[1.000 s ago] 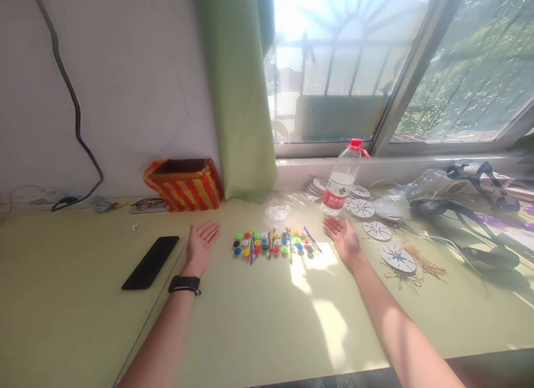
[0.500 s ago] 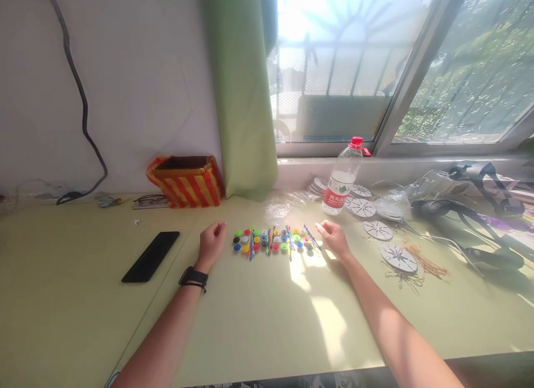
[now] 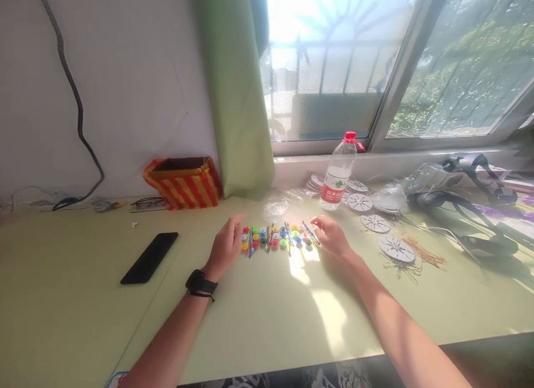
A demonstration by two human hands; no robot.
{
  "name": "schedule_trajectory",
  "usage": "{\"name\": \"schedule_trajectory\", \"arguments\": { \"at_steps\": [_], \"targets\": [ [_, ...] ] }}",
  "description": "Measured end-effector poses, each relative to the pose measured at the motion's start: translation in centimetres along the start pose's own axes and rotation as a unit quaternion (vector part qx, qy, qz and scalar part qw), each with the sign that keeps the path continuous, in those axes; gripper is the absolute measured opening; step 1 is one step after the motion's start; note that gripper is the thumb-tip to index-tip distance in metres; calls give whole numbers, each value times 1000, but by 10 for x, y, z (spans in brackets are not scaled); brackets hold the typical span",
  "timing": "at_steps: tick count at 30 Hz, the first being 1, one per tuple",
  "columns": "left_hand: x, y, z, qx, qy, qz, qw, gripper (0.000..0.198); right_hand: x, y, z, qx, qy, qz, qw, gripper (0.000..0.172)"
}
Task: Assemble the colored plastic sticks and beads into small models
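Small round plastic discs (image 3: 283, 243) in several colours lie in rows on the table, with thin coloured sticks (image 3: 289, 240) lying between the groups. My left hand (image 3: 225, 244), wearing a black watch, is at the left end of the rows and covers the leftmost discs. Its fingers reach out toward the discs with nothing visible in them. At the other end, my right hand (image 3: 329, 235) rests beside the last blue stick (image 3: 310, 233). Its fingers are loosely curved and apart, and close to that stick; whether they touch it, I cannot tell.
A black phone (image 3: 149, 258) lies at left, below a red-and-yellow striped box (image 3: 183, 182). Behind my right hand stand a water bottle (image 3: 337, 177) and several slotted white discs (image 3: 375, 223). Cords, a black strap (image 3: 454, 204) and crumpled clear plastic (image 3: 277, 205) lie around.
My left hand has moved right, from beside the rows onto their left end, and its closed fingers have stretched out. My right hand has edged in slightly. The view has shifted a little.
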State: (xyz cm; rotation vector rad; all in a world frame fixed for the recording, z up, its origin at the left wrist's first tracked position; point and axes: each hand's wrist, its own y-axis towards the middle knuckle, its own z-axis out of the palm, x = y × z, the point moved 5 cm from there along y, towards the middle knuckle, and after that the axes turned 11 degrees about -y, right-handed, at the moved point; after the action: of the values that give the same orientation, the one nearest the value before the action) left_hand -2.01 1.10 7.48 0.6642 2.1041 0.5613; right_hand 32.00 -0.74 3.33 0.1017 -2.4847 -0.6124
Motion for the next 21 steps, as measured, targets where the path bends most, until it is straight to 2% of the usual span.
{"name": "schedule_trajectory", "arguments": {
  "at_steps": [3,8,11,15,18,20,21],
  "targets": [
    [-16,-4,19,82,-12,-2,997,25,14,-5,1,28,-5,-44,999,15],
    [-32,-15,41,174,-50,4,984,19,35,-14,14,118,19,-113,986,13],
    [-40,-20,46,210,-77,2,975,23,36,-15,16,126,7,-107,986,10],
    [-46,-25,53,259,-114,-21,959,25,44,-14,6,131,34,-121,983,8],
    [-48,-27,57,274,-126,-34,953,35,64,-21,4,162,91,-139,973,6],
    [-49,-29,60,284,-134,-39,949,47,83,-30,9,208,114,-161,958,6],
    [-50,-30,62,293,-137,-40,945,47,91,-35,12,230,113,-172,951,5]
  ]
}}
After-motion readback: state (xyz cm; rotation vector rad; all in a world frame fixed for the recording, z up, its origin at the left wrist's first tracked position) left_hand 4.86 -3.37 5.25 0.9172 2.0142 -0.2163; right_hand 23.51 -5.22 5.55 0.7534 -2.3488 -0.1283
